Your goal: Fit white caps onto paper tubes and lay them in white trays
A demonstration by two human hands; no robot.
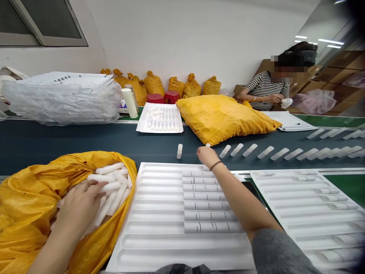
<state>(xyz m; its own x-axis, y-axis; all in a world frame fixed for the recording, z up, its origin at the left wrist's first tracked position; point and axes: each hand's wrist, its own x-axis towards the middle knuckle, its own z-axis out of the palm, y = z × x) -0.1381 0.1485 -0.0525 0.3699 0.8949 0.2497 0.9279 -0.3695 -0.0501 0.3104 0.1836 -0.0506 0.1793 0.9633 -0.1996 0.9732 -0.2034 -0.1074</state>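
My left hand (pixel 81 201) reaches into an open yellow bag (pixel 25 205) at my near left and rests on a heap of white tubes (pixel 112 182). My right hand (pixel 207 156) stretches forward over the dark conveyor belt (pixel 71 142) and pinches a small white tube (pixel 208 145) at the belt's near side. One white tube (pixel 179 150) stands upright on the belt just left of that hand. A white moulded tray (pixel 159 224) lies before me, with several labelled tubes (pixel 205 205) in its grooves.
A row of white tubes (pixel 285 152) lies along the belt to the right. A second tray (pixel 308 205) sits at my right. Across the belt are a full yellow bag (pixel 225 118), another tray (pixel 160 118), plastic-wrapped trays (pixel 62 99) and a person in a striped shirt (pixel 268 91).
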